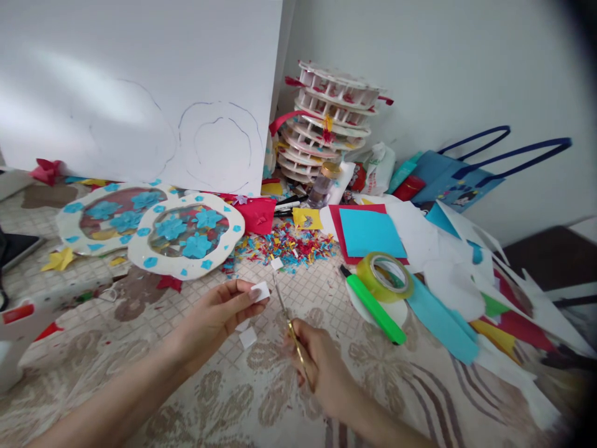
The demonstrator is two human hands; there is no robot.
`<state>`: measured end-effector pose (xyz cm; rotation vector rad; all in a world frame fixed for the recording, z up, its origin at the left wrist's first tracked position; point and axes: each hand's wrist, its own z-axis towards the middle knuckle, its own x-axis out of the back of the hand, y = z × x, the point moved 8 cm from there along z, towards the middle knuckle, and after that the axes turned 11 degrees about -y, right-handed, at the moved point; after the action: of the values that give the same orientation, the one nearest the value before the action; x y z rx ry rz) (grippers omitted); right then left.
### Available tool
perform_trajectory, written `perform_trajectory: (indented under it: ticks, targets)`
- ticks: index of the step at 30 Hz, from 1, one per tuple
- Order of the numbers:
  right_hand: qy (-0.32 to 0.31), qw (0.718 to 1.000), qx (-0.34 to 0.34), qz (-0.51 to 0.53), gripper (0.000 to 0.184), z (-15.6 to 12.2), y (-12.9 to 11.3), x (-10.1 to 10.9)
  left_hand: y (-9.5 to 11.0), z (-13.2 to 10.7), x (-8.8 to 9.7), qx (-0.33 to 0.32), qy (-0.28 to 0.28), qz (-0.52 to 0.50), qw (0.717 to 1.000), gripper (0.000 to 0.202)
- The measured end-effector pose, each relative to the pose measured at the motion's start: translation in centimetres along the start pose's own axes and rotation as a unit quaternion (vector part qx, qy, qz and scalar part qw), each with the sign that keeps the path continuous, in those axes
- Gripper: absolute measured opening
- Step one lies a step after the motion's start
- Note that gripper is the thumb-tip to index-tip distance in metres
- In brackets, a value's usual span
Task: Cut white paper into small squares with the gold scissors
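Observation:
My left hand (pixel 219 314) pinches a small white foam piece (pixel 260 291) between thumb and fingers, held just above the patterned tablecloth (pixel 196 386). My right hand (pixel 321 367) is closed round the handles of thin gold scissors (pixel 285 311), whose blades point up towards the white piece and end close beside it. Another small white square (pixel 247 338) lies on the cloth under my left hand, and one more white scrap (pixel 277 264) sits near the scissor tips.
Two decorated paper plates with blue flowers (pixel 186 233) lie at left below a white board (pixel 140 87). A confetti pile (pixel 284 244), tape roll (pixel 385 277), green marker (pixel 373 305), coloured paper sheets (pixel 370 231), stacked white trays (pixel 331 118) and a blue bag (pixel 454 180) crowd the right.

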<state>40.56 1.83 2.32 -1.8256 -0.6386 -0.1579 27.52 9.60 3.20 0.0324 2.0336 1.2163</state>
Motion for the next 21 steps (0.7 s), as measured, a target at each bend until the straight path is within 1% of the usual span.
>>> perform_trajectory:
  ticks: [2,4,6,8,10,11,13,14,16,17,19,21]
  targets:
    - [0.01,0.994,-0.009,-0.112,0.021,-0.2,-0.2,2.0,0.5,0.2,0.4,-0.006,0.009,0.041,0.999,0.016]
    - [0.02,0.968,-0.035,-0.247,0.02,-0.6,-0.1,4.2,1.1,0.5,0.6,-0.009,0.0,0.111,0.994,0.017]
    - [0.023,0.943,-0.049,-0.33,0.015,-1.3,0.1,6.0,1.6,0.8,0.7,-0.011,-0.02,0.184,0.983,0.017]
    - [0.014,0.935,-0.031,-0.353,0.012,-1.9,0.0,6.9,1.8,1.0,0.7,-0.012,-0.047,0.241,0.969,0.017]
    - [0.01,0.938,0.009,-0.347,0.008,-2.2,-0.9,7.2,1.8,1.0,0.4,-0.007,-0.079,0.295,0.952,0.014]
    - [0.017,0.939,0.031,-0.343,0.007,-2.1,-1.6,7.4,1.7,0.8,0.2,0.0,-0.099,0.329,0.939,0.011]
    - [0.042,0.937,0.073,-0.339,0.01,-1.4,-3.3,7.5,1.8,0.5,-0.3,-0.001,-0.125,0.418,0.9,0.011]
    - [0.055,0.933,0.093,-0.343,0.011,-0.7,-4.1,7.5,2.1,0.3,-0.6,-0.014,-0.125,0.466,0.876,0.013]
    - [0.062,0.921,0.127,-0.363,0.016,1.2,-5.6,7.2,3.2,-0.1,-0.8,-0.06,-0.097,0.545,0.83,0.018]
    - [0.062,0.913,0.136,-0.38,0.019,2.4,-6.1,7.1,4.0,-0.3,-0.8,-0.088,-0.073,0.567,0.815,0.02]
    - [0.061,0.894,0.141,-0.422,0.025,4.7,-6.7,6.8,5.2,-0.6,-0.5,-0.128,-0.029,0.578,0.806,0.021]
    - [0.053,0.88,0.146,-0.448,0.033,6.6,-6.8,6.4,6.1,-0.7,0.1,-0.148,0.001,0.569,0.809,0.02]
